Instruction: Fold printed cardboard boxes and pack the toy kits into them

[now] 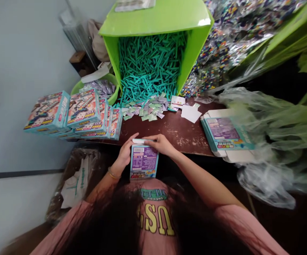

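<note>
A blue and purple box (144, 161) is held upright against the front of the body, its printed back facing up toward the camera. My left hand (125, 153) grips its left edge near the top, fingers bent round the corner. At the top right corner, my right hand (161, 143) has its thumb and fingers closed on the white flap (138, 141) at the box's far end. The inside of the box is hidden.
Filled boxes are stacked on the left (47, 111). A green bin (198, 42) of teal sticks stands behind small packets (153, 108). Flat cartons (222, 132) lie right, beside clear plastic bags (267, 177). The brown table (169, 131) has its front edge near my hands.
</note>
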`<state>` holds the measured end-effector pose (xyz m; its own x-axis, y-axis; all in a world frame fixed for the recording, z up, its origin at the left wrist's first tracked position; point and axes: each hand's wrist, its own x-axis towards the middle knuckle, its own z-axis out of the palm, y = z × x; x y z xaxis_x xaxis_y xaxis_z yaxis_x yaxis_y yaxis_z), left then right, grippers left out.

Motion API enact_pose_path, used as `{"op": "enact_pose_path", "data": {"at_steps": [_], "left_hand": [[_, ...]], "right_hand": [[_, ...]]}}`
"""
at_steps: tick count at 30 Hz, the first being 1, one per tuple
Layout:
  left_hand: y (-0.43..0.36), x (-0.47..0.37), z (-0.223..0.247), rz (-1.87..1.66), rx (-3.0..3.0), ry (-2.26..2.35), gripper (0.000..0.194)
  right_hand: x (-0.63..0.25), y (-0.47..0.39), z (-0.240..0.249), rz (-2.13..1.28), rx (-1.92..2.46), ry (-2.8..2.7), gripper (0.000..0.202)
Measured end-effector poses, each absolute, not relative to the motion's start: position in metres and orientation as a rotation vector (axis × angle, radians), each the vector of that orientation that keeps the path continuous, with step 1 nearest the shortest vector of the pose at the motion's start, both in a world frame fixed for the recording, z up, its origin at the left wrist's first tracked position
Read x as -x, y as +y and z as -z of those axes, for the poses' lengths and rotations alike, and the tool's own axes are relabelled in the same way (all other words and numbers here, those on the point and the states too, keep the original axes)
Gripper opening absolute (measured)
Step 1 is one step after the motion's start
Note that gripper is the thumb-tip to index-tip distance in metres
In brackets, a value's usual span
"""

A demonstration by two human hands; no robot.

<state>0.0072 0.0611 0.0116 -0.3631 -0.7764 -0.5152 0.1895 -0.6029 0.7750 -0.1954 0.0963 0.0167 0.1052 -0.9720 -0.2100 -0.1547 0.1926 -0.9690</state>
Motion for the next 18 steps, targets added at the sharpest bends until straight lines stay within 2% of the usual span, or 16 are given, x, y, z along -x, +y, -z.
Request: {"op": "enact_pose_path", "data": {"at_steps": [5,10,14,18], "left_hand": [[0.074,-0.007,-0.004,1.746,-1.127,-0.952,0.041],[0.094,-0.022,-0.008,1.408,-1.140,-1.486,0.026],[0.101,-0.033,-0.009,1.234,-1.155,-1.683,0.030],[0.107,-0.039,-0.001,1.135,-1.116,-1.694,0.022]], "right_hand": [[0.201,0.097,-0.021,0.862,1.442,1.244,0.034],[0.213,0.123,-0.024,0.752,1.678,1.093,0.041],[0.208,0.140,-0.013,0.865,1.727,1.229,0.042],[0.188,0.143,0.003,0.869,1.808,1.219,0.037]]}}
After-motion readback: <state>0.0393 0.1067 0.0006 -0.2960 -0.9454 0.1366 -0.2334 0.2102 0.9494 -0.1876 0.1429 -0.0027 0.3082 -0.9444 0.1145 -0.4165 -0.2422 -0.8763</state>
